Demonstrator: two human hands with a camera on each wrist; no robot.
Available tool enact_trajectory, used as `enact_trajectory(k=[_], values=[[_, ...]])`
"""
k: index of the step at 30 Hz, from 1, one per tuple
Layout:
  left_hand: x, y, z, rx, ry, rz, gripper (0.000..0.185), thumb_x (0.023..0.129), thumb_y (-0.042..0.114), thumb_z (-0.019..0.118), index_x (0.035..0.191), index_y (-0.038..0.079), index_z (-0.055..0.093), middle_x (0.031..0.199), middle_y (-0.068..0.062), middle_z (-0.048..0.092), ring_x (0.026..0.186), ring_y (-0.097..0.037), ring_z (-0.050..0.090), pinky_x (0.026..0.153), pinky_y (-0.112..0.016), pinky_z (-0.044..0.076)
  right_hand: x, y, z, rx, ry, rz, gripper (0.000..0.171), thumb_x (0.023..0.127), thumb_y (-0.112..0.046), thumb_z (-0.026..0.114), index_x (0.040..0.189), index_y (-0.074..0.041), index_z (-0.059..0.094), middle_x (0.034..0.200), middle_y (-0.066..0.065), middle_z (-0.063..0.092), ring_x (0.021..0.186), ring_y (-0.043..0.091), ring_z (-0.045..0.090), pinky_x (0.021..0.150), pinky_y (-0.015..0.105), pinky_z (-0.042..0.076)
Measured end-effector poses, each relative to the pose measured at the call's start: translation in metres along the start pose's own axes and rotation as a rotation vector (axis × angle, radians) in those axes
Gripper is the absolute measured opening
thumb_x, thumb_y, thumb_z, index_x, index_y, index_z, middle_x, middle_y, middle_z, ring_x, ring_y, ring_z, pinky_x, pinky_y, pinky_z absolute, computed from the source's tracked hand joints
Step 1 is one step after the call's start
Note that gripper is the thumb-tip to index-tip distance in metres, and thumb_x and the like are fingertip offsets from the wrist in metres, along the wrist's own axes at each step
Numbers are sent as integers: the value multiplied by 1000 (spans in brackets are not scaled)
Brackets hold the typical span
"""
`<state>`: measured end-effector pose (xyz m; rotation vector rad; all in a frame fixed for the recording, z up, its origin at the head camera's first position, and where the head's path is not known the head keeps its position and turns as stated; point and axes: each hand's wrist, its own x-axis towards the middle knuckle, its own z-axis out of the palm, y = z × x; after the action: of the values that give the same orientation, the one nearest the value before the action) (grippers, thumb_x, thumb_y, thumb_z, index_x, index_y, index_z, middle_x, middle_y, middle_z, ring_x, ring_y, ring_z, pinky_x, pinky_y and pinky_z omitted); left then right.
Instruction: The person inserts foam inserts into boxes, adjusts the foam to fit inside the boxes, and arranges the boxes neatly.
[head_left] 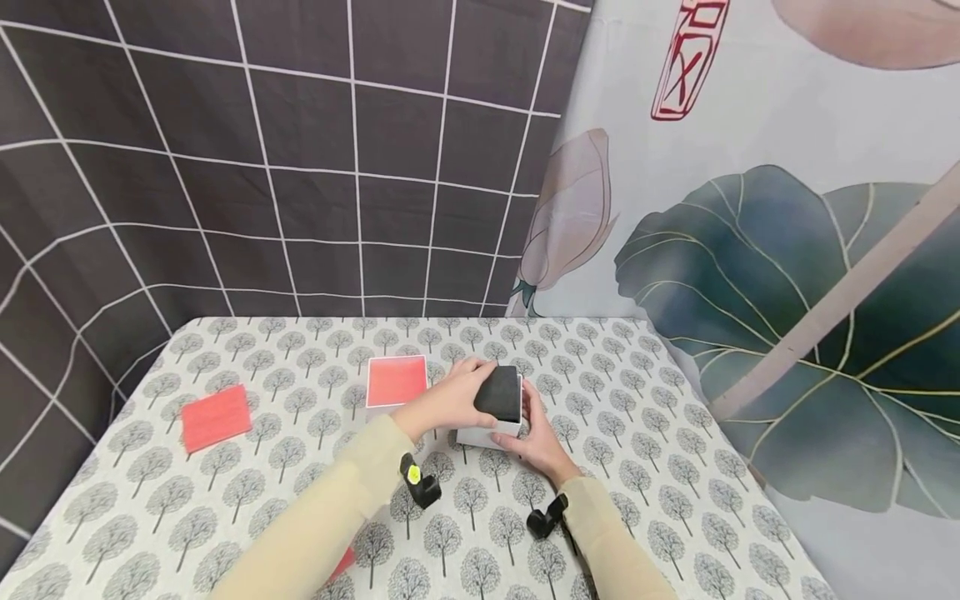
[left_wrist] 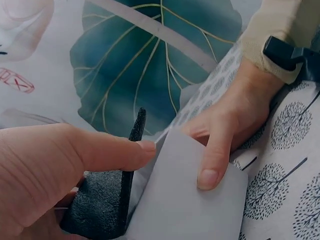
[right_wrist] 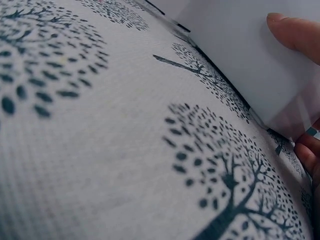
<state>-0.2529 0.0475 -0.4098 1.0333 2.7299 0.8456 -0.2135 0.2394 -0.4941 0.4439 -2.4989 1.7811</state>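
Observation:
A white box (head_left: 483,437) sits on the table in front of me, and my right hand (head_left: 542,443) grips it by its right side. In the left wrist view, the right thumb lies flat on the white wall of the box (left_wrist: 195,200). At the top of this box is a black, rough-textured block (head_left: 500,394), which may be an insert. My left hand (head_left: 448,402) grips the block from the left, its thumb over the near edge; the other fingers are mostly hidden. The right wrist view catches the right thumb (right_wrist: 296,36) against the box.
Just left of my hands stands a white box with a red top (head_left: 397,382). A flat red piece (head_left: 216,418) lies farther left. Another red piece (head_left: 343,563) peeks out beside my left sleeve. A dark checked curtain (head_left: 300,167) hangs behind the tree-patterned tablecloth (head_left: 288,454).

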Motion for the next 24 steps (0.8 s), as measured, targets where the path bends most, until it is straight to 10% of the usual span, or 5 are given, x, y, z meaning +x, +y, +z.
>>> enact_trajectory(k=[24], values=[[21,-21,9,-52,-109,87,84,74,35,76,142,5,36,145,-12,36,138,-33,17,112,-52,8,1,1,0,17,-9,-32,100,72,-6,77,147,-3,10,132,18,43,114,28,46,96,38,40]])
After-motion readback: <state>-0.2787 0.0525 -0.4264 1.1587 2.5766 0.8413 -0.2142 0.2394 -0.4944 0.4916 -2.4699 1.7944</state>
